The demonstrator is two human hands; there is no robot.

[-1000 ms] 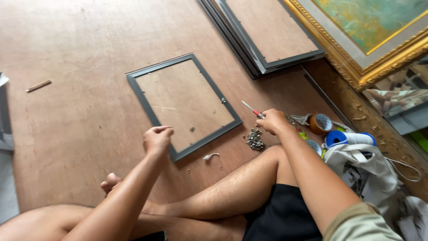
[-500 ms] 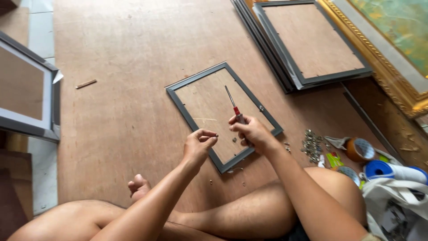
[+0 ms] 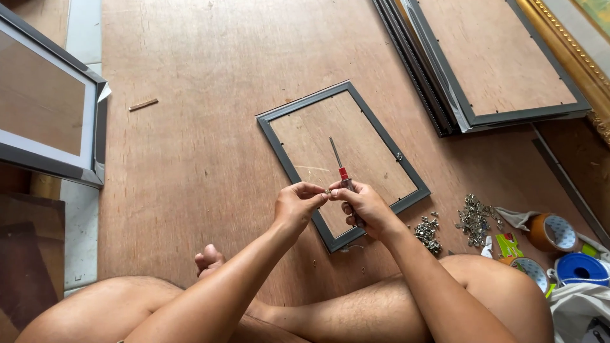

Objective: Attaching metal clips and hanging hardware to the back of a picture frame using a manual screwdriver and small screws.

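Observation:
A small grey picture frame (image 3: 382,141) lies face down on the brown board floor in front of me, its backing board showing. My right hand (image 3: 365,206) grips a red-handled screwdriver (image 3: 338,161) whose metal shaft points away over the frame. My left hand (image 3: 297,203) pinches a tiny metal piece (image 3: 327,190) between thumb and fingers, right against my right hand's fingertips. Both hands hover over the near corner of the frame. My bare legs fold beneath my arms.
Two heaps of small metal clips (image 3: 475,218) lie right of the frame, with tape rolls (image 3: 549,231) and a white bag (image 3: 578,308) beyond. Stacked dark frames (image 3: 470,117) and a gilt frame (image 3: 572,54) sit at top right. Another frame (image 3: 95,143) rests at the left, a wood scrap (image 3: 143,104) near it.
My right hand came back from the clip heap with the screwdriver and met my left hand over the frame. The view has shifted left, bringing the left frame into sight.

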